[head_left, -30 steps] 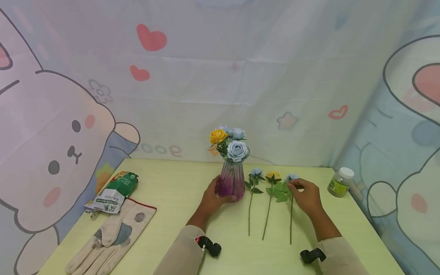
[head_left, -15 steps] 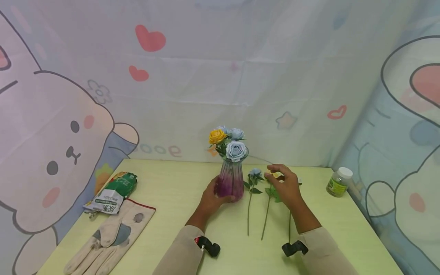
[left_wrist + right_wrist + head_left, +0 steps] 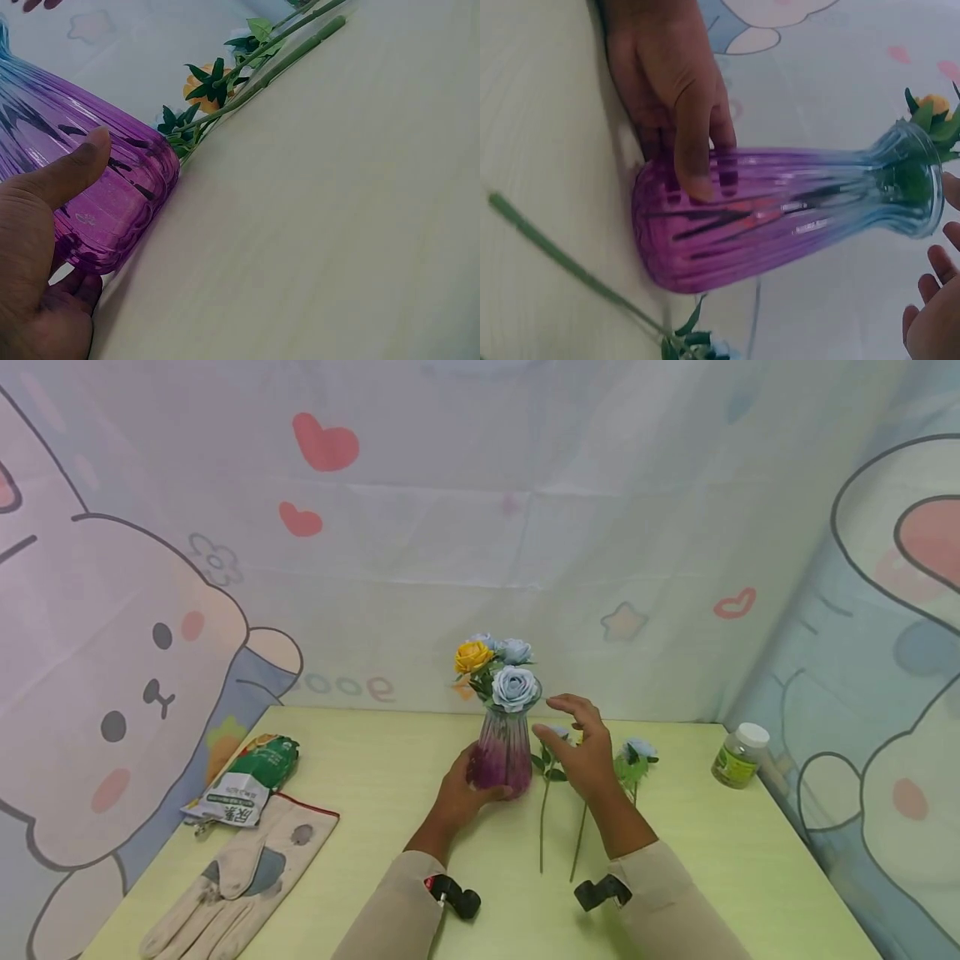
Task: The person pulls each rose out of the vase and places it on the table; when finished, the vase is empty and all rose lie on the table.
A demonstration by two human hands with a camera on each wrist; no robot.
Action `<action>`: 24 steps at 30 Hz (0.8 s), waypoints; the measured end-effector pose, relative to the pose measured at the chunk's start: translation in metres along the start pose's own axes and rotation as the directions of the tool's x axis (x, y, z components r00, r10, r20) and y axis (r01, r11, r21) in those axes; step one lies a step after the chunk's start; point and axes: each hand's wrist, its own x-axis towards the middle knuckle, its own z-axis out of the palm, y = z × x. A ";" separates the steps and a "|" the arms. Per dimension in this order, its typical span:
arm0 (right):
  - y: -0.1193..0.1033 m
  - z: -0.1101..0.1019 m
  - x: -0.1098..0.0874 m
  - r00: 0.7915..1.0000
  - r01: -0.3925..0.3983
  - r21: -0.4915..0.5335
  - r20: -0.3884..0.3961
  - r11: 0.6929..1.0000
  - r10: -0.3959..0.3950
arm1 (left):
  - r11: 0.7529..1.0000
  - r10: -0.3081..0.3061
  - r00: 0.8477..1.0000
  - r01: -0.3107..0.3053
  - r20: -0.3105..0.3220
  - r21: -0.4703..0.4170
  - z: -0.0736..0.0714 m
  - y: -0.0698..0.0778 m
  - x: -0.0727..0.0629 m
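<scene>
My left hand (image 3: pixel 459 793) grips the lower part of a ribbed glass vase (image 3: pixel 506 747), purple at the base and bluish at the neck. Its thumb (image 3: pixel 82 165) lies across the purple glass. One yellow rose (image 3: pixel 473 657) and several light blue roses (image 3: pixel 515 688) stand in the vase. Just right of the vase neck is my right hand (image 3: pixel 588 756), thumb and fingers spread apart with nothing between them; in the right wrist view its fingers are close to the vase rim (image 3: pixel 939 180). It partly hides a blue rose (image 3: pixel 543 827) and a yellow rose lying on the table.
Another blue rose (image 3: pixel 639 748) lies further right. A jar with a white lid (image 3: pixel 741 757) stands at the right edge of the table (image 3: pixel 375 777). To the left are a green and white packet (image 3: pixel 251 781) and a work glove (image 3: pixel 247 881). A printed curtain (image 3: pixel 450 527) hangs behind.
My right hand has moved left from the rightmost blue rose, past the yellow one, to beside the vase neck, its fingers spreading. My left hand has stayed on the vase.
</scene>
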 end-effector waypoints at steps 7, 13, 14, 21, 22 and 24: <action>-0.011 0.020 0.004 0.999 -0.028 0.030 -0.041 0.999 0.030 | 1.000 -0.006 1.000 0.006 0.004 0.021 0.000 0.001 0.001; -0.015 0.033 0.006 0.994 -0.061 0.065 -0.088 0.996 0.067 | 1.000 -0.010 1.000 0.010 0.008 0.022 0.000 0.000 0.001; -0.016 0.035 0.006 0.992 -0.066 0.065 -0.099 0.996 0.073 | 1.000 -0.011 1.000 0.011 0.007 0.026 0.000 0.000 0.001; -0.020 0.053 0.009 0.978 -0.062 0.119 -0.192 0.991 0.084 | 1.000 -0.018 1.000 0.018 0.003 0.016 0.000 0.000 0.002; -0.021 0.055 0.009 0.976 -0.065 0.126 -0.199 0.990 0.089 | 1.000 -0.016 1.000 0.016 0.003 0.012 0.000 -0.001 0.002; -0.022 0.059 0.010 0.972 -0.071 0.137 -0.212 0.988 0.099 | 1.000 -0.011 1.000 0.011 0.001 0.005 0.000 -0.001 0.002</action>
